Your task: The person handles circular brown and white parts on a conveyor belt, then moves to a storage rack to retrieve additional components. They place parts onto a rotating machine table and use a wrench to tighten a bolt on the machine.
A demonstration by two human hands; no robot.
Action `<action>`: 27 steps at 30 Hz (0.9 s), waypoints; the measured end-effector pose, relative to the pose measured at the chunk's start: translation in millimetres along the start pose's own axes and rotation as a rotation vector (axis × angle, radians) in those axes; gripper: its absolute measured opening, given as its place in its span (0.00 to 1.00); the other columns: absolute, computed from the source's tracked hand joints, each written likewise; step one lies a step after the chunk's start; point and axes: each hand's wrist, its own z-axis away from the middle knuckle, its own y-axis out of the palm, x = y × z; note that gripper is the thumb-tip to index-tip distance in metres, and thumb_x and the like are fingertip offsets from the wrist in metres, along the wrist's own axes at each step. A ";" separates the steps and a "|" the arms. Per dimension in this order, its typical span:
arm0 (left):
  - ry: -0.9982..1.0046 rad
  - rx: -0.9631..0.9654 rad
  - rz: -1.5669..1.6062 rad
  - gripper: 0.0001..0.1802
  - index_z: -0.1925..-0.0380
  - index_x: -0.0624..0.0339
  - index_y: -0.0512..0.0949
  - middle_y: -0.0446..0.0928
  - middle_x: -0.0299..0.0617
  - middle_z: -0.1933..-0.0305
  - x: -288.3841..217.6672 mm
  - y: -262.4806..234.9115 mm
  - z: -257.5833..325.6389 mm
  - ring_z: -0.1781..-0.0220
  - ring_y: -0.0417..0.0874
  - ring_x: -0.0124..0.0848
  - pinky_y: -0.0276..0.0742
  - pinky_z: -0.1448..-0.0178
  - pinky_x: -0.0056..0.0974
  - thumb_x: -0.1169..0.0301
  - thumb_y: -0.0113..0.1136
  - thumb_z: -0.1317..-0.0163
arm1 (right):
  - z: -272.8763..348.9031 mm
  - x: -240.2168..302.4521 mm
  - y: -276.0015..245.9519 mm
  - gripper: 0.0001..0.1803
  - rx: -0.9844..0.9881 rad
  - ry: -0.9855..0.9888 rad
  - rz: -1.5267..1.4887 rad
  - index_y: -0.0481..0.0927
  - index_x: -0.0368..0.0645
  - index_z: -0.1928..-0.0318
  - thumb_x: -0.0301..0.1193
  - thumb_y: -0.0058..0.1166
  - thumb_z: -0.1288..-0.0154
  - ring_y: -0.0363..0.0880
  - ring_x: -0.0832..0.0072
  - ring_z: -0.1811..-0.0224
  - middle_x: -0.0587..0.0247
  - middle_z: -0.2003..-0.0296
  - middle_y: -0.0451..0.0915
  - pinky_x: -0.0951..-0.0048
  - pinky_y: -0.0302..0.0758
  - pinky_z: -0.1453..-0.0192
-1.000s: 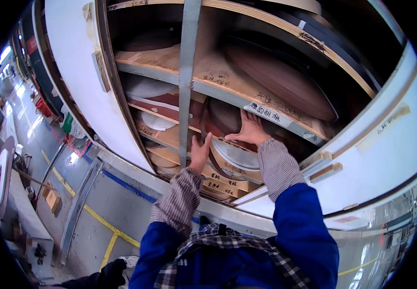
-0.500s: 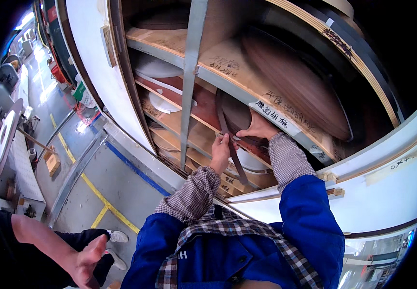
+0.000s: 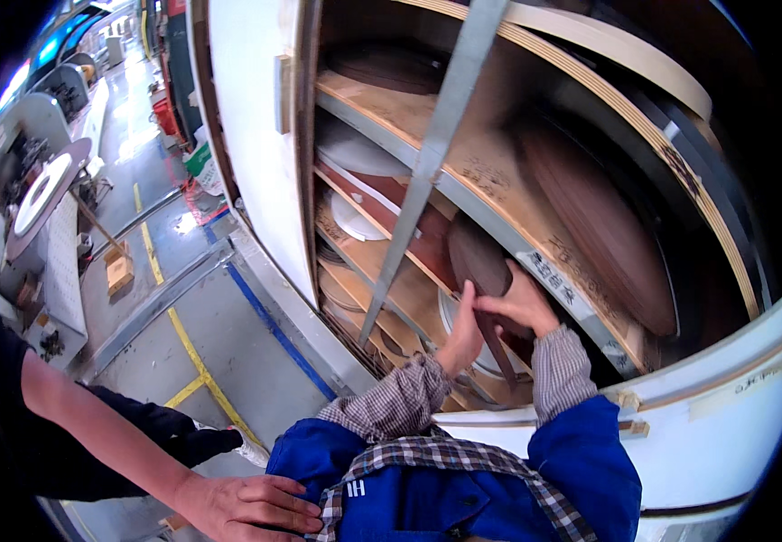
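Note:
A dark brown roll of edge banding (image 3: 479, 251) leans out of a shelf compartment in front of me. Its loose strip (image 3: 502, 361) hangs down between my hands. My right hand (image 3: 528, 303) is closed on the roll's near edge, thumb pointing left. My left hand (image 3: 463, 345) is upright against the strip, fingertips close to the right thumb; its fingers are partly hidden and seem to pinch the strip. Both cuffs are checked sleeves.
A wooden rack (image 3: 581, 257) holds several brown and white rolls, with a grey metal post (image 3: 418, 190) crossing its front. On the left a co-worker's hand (image 3: 251, 508) reaches my apron (image 3: 391, 453). A white panel (image 3: 260, 117) flanks the rack.
My view has turned left, so the rack sits farther right. My left hand has straightened up beside the strip, close to the right hand. The co-worker's hand has moved right to my apron.

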 end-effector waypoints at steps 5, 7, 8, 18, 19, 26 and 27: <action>-0.088 -0.002 -0.068 0.23 0.54 0.64 0.72 0.79 0.46 0.60 -8.8 18.2 31.0 0.62 0.80 0.38 0.78 0.58 0.42 0.54 0.47 0.35 | 33.5 20.1 18.9 0.50 -0.092 -0.062 0.211 0.67 0.30 0.42 0.45 0.70 0.65 0.70 0.46 0.44 0.36 0.49 0.72 0.55 0.67 0.38; -0.199 0.011 -0.074 0.23 0.54 0.65 0.73 0.78 0.46 0.59 0.1 23.8 43.2 0.60 0.80 0.38 0.77 0.56 0.41 0.55 0.49 0.37 | 51.7 27.5 13.4 0.48 -0.070 0.011 0.243 0.66 0.29 0.42 0.44 0.67 0.64 0.67 0.45 0.43 0.36 0.50 0.70 0.52 0.65 0.39; -0.250 0.014 -0.066 0.23 0.54 0.65 0.73 0.78 0.45 0.58 0.9 23.4 47.1 0.59 0.80 0.37 0.77 0.55 0.41 0.56 0.49 0.37 | 52.8 6.9 25.1 0.49 -0.140 -0.023 0.276 0.66 0.29 0.42 0.45 0.67 0.65 0.65 0.44 0.44 0.37 0.51 0.69 0.51 0.62 0.38; -0.031 -0.032 -0.146 0.16 0.60 0.63 0.75 0.76 0.36 0.66 -37.7 50.4 86.0 0.65 0.74 0.26 0.71 0.59 0.30 0.67 0.56 0.47 | 69.6 33.4 21.6 0.49 -0.327 -0.137 0.125 0.67 0.34 0.43 0.39 0.69 0.72 0.67 0.46 0.50 0.44 0.57 0.70 0.52 0.64 0.44; -0.052 -0.036 -0.192 0.16 0.60 0.63 0.74 0.75 0.35 0.67 -39.6 46.5 93.8 0.66 0.74 0.26 0.71 0.59 0.30 0.67 0.56 0.47 | 78.1 44.1 24.9 0.48 -0.359 -0.141 0.091 0.67 0.35 0.43 0.39 0.69 0.71 0.66 0.46 0.51 0.45 0.58 0.69 0.52 0.64 0.45; -0.046 0.117 -0.341 0.18 0.54 0.67 0.73 0.76 0.34 0.73 -113.5 67.6 189.7 0.73 0.75 0.22 0.69 0.71 0.27 0.68 0.55 0.42 | 156.4 155.4 12.3 0.31 -0.402 -0.298 0.206 0.74 0.33 0.48 0.43 0.63 0.47 0.77 0.52 0.53 0.42 0.56 0.78 0.60 0.73 0.47; -0.011 0.062 -0.415 0.20 0.52 0.68 0.71 0.76 0.33 0.73 -119.6 69.8 203.4 0.74 0.74 0.21 0.69 0.71 0.27 0.68 0.56 0.42 | 163.8 158.8 17.3 0.34 -0.431 -0.328 0.163 0.73 0.32 0.46 0.43 0.65 0.49 0.77 0.55 0.52 0.42 0.55 0.77 0.60 0.72 0.46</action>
